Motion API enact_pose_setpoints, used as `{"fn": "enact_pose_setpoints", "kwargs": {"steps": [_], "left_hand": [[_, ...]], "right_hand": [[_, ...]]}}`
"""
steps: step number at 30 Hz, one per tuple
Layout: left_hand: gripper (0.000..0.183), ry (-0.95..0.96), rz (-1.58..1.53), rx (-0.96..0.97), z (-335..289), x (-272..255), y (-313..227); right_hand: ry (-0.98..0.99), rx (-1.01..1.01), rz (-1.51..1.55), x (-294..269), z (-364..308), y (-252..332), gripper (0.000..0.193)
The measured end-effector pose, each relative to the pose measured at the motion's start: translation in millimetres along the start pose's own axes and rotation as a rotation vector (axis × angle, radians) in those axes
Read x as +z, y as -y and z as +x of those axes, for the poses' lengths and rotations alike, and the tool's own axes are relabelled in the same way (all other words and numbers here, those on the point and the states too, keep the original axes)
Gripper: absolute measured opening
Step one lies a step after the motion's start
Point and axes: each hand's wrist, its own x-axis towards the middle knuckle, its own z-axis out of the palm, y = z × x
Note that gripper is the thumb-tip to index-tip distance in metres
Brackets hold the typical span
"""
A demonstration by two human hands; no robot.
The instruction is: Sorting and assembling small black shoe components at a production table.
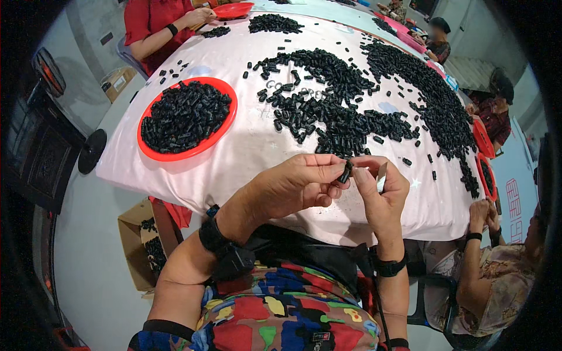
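Grey wall (pixel 79 23); pale floor (pixel 88 234); dark panelling (pixel 44 146) far left; pink-clothed table (pixel 246 158); dark chair (pixel 438 282) lower right.

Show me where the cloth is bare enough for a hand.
Bare cloth lies between the red basin, the central black pile and the left hand. Another patch lies between the right hand, the right black pile and the cloth's front edge. Just beyond the hands and along the right, it's crowded.

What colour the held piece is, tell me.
The held piece is black, best seen in the head view.
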Motion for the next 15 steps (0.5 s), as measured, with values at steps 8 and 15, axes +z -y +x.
{"fn": "enact_pose_setpoints", "kwargs": {"steps": [8,15], "left_hand": [[0.024,-0.014,-0.008,0.016,-2.5,-0.2,-0.4],[0.024,-0.012,0.046,0.039,-1.7,-1.7,1.0]], "right_hand": [[0.136,-0.063,-0.163,-2.0,-1.6,-2.2,0.024],[0.164,-0.001,-0.273,-3.5,-1.5,-1.2,0.026]]}}
